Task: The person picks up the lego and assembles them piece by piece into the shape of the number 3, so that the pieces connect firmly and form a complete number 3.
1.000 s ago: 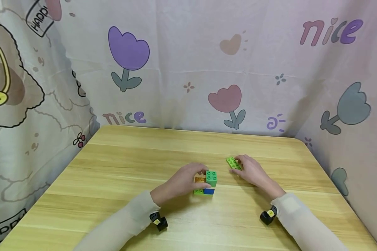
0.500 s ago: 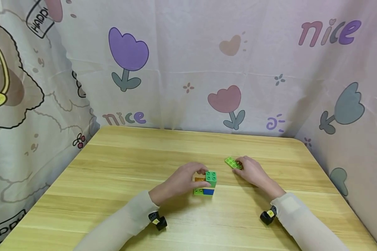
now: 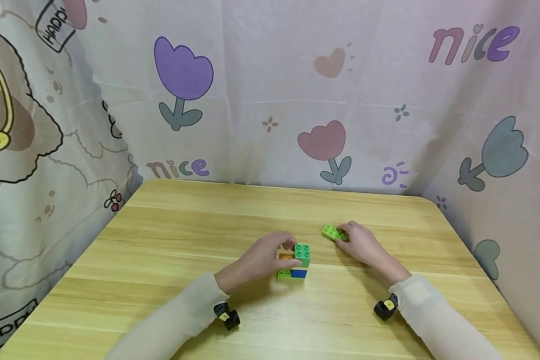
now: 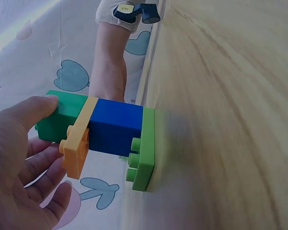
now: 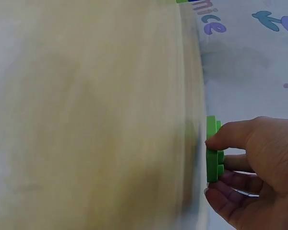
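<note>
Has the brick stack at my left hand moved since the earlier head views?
No. In the head view, the brick stack shows no visible shift either way against the far edge of the table.

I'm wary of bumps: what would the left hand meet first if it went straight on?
Most likely the stack: the left hand has its thumb on the green block. Depth beyond that is unclear.

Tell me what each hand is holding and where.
Right hand: the single lime plate, pinched by its edges. Left hand: the block stack, by its green top brick.
</note>
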`<action>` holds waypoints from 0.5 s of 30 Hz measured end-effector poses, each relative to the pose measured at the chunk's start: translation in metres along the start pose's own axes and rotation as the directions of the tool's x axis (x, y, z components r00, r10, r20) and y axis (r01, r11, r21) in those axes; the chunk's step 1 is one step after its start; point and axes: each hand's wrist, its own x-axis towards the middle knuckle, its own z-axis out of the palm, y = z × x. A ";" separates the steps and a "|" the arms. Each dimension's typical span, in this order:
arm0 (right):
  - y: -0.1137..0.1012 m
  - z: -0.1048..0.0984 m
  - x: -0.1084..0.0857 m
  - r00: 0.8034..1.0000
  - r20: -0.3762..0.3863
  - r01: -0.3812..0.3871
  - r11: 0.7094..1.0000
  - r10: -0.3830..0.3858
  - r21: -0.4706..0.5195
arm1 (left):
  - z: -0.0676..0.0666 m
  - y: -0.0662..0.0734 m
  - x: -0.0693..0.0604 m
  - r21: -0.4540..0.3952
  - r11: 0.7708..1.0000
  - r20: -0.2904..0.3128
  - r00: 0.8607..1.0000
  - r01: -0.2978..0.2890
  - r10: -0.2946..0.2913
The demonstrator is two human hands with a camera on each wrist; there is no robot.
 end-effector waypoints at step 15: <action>-0.020 -0.018 -0.008 0.995 -0.059 0.086 0.995 -0.083 0.053 | 0.002 -0.002 0.001 -0.046 0.999 -0.018 1.000 -0.001 0.001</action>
